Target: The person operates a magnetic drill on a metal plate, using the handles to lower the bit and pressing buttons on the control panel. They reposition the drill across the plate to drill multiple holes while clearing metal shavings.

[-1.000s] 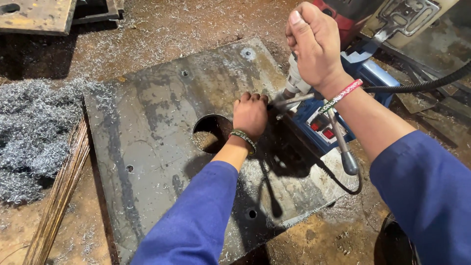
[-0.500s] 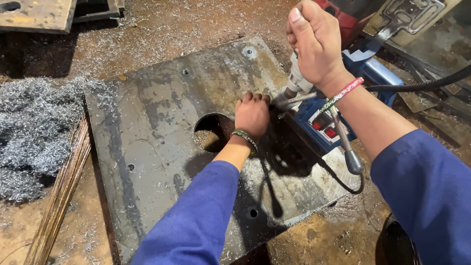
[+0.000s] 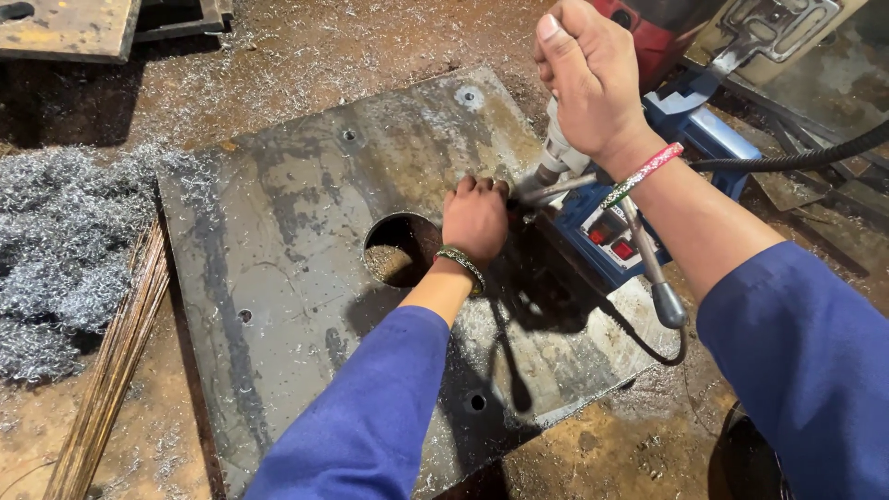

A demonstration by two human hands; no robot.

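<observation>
Your left hand [image 3: 475, 219] is curled knuckles-up on the steel plate [image 3: 296, 278], at 3 o'clock of its big round hole [image 3: 400, 250]; can't tell if it grips anything. Right hand [image 3: 593, 79] clenched on the blue drill's [image 3: 639, 199] top handle, 1 o'clock from left.

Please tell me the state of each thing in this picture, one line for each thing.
Steel plate: flat on the ground, large round hole cut, small holes drilled.
Blue drill machine: standing on the plate's edge.
Left hand: closed, knuckles up, at the drill's base.
Right hand: fist closed on the machine's top.
Metal shavings: heaped left of the plate.
</observation>
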